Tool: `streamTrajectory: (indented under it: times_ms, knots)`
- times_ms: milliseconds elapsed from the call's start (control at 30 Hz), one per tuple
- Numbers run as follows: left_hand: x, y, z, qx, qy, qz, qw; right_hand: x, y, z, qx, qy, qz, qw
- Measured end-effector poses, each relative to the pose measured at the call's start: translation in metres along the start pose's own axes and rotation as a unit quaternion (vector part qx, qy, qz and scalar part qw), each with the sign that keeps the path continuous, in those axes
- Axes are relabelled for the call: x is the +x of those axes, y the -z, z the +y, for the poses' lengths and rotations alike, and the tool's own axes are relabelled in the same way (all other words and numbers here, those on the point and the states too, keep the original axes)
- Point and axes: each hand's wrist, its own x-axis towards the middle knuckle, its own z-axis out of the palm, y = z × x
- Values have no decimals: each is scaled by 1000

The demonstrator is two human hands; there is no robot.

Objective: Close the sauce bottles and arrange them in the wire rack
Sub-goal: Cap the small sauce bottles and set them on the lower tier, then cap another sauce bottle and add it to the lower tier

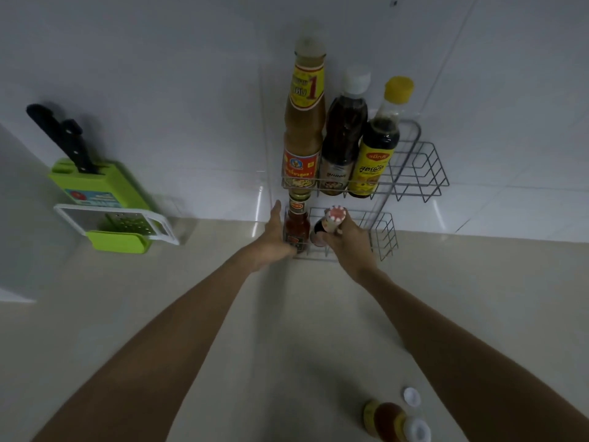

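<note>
A two-tier wire rack (424, 173) stands against the white wall. Its upper tier holds three capped bottles: a tall tan sauce bottle (304, 122), a dark bottle with a white cap (342, 135) and a dark bottle with a yellow cap (379, 145). In the lower tier stands a small red sauce bottle (297, 223); my left hand (274, 237) rests against its left side, fingers extended. My right hand (347, 240) grips a small dark bottle with a red-and-white cap (331, 220) inside the lower tier. Near the front edge lies an amber bottle (387, 419) with a loose white cap (411, 395) beside it.
A green knife block (92, 183) with black-handled knives leans at the left wall, with a white-and-green grater (121, 224) in front of it. The right parts of both rack tiers hold nothing. The beige counter (287, 346) spreads between my arms.
</note>
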Motion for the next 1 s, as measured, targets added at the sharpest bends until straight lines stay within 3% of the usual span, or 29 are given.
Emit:
streamTrajectory:
  times_ms: [167, 333, 467, 567, 833, 1000]
  knots:
    - [10, -4, -10, -30, -34, -18, 999, 22, -7, 0, -86, 9, -11, 996]
    - [14, -11, -13, -37, -34, -22, 999, 34, -7, 5, -114, -43, -60, 991]
    - [14, -12, -11, -26, -31, -13, 999, 29, -5, 1, -80, -75, -122, 986]
    - [7, -14, -12, -24, -31, -5, 999, 12, 8, -8, -74, -82, -115, 987]
    - [-60, -64, -53, -66, -90, 113, 987, -111, 73, -6, -129, 84, -33, 988]
    - [-112, -120, -85, -75, -85, 104, 988, -200, 89, 38, -191, 117, -78, 971]
